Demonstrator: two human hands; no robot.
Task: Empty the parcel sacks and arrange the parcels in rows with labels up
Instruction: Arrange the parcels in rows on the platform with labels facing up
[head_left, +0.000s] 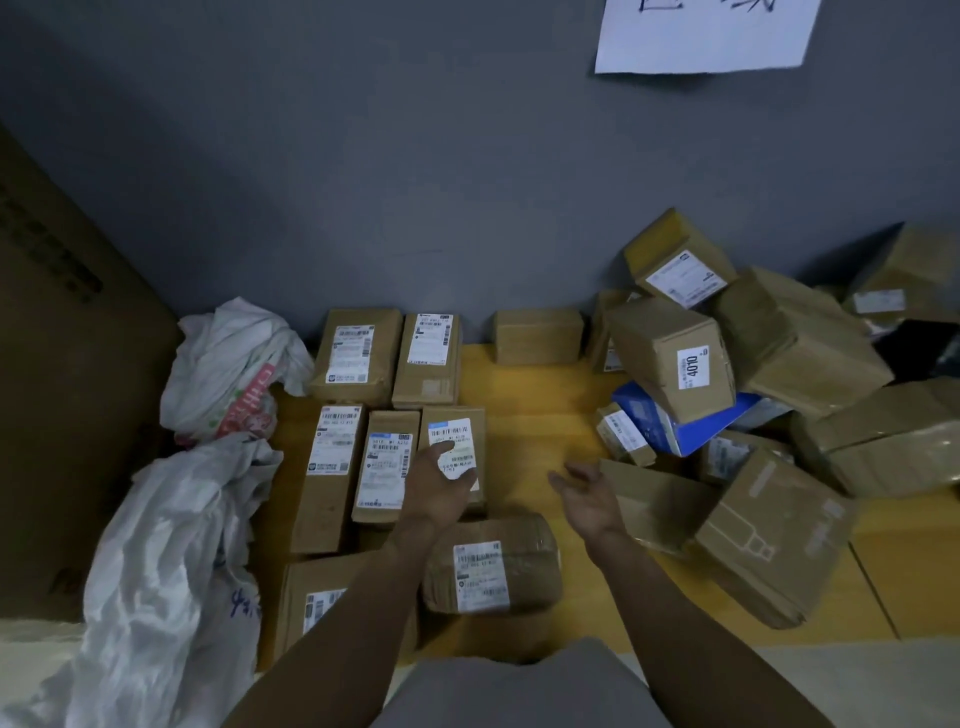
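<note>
Two hands: the left hand (441, 480) rests with loose fingers on a small brown cardboard parcel (460, 431); the right hand (589, 499) hangs wide, holding nothing, over the yellow counter (524, 441).
Rows: brown labelled parcels (358, 348) lie side by side, white labels up, left of middle.
Pile: jumbled brown boxes (670, 358) on the right.
Sacks: crumpled white plastic sacks (171, 545) at the left edge.

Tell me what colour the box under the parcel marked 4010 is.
The box under that parcel is blue; the head view shows it.
</note>
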